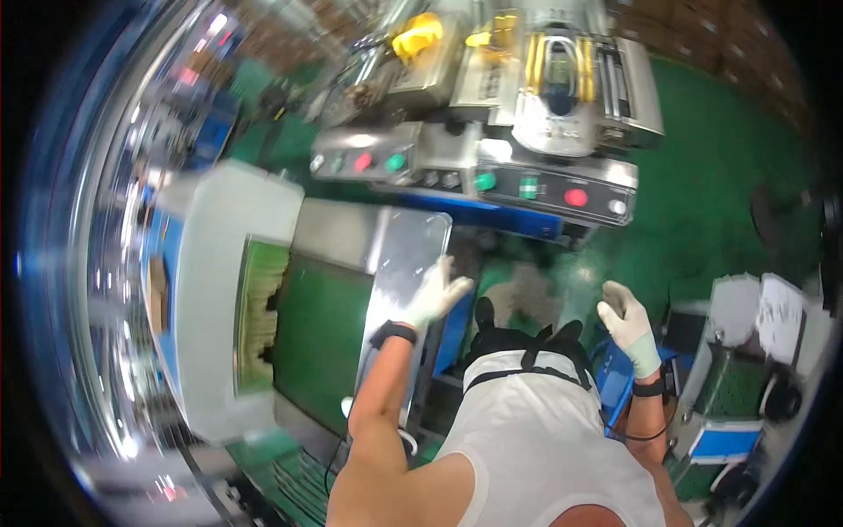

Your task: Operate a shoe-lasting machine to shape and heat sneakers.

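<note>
My left hand (434, 293), in a white glove with a dark band at the wrist, is over the edge of a shiny metal table (399, 255). Its thumb stands apart from the fingers and nothing shows in it; whether it touches the metal I cannot tell. Out to the right, my right hand (628, 327) hangs in the air in a matching glove. Its fingers bend slightly, the thumb sits away from them, and no object is visible in the grasp. A blue stool or chair (615, 378) is just below that hand.
Ahead stands a machine with a control panel (562, 189) of red and green buttons. At left, a pale machine housing (224, 211) opens onto a green conveyor belt (325, 316). Equipment with a green body (736, 382) and white papers (780, 316) is at right. Motion blurs the surroundings.
</note>
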A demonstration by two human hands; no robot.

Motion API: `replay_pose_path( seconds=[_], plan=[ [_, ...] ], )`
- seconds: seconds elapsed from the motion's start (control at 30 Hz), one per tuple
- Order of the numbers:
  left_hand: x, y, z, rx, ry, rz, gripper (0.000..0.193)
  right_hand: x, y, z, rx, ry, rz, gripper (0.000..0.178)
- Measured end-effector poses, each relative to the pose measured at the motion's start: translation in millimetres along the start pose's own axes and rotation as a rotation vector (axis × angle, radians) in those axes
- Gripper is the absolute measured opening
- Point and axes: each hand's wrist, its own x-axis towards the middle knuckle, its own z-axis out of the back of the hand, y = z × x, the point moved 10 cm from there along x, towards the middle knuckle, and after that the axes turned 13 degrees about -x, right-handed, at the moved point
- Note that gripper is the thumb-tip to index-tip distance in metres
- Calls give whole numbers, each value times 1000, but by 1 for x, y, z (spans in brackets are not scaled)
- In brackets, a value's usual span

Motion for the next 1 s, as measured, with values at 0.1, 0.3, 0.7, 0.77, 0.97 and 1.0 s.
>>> replay_pose_path(
  seconds=[0.1, 0.3, 0.7, 0.77, 0.97, 1.0],
  plan=[
    [-111, 179, 159, -273, -638, 278, 79, 40, 42, -80, -217, 202, 57, 56],
    [-331, 453, 163, -408, -1239, 729, 44, 87, 57, -219, -406, 293, 51, 53],
    [-314, 628, 332, -52, -1269, 566, 58, 125, 144, -521, -908, 619, 192, 55],
    [-309, 658, 395, 17, -1278, 392, 59, 135, 187, -625, -991, 681, 471, 57],
    [-408, 862, 525, 593, -785, 1251, 41, 113, 232, -928, -882, 847, 1095, 67],
    [-453, 914, 516, 411, -718, 1329, 50, 101, 224, -963, -881, 878, 1154, 68]
  ],
)
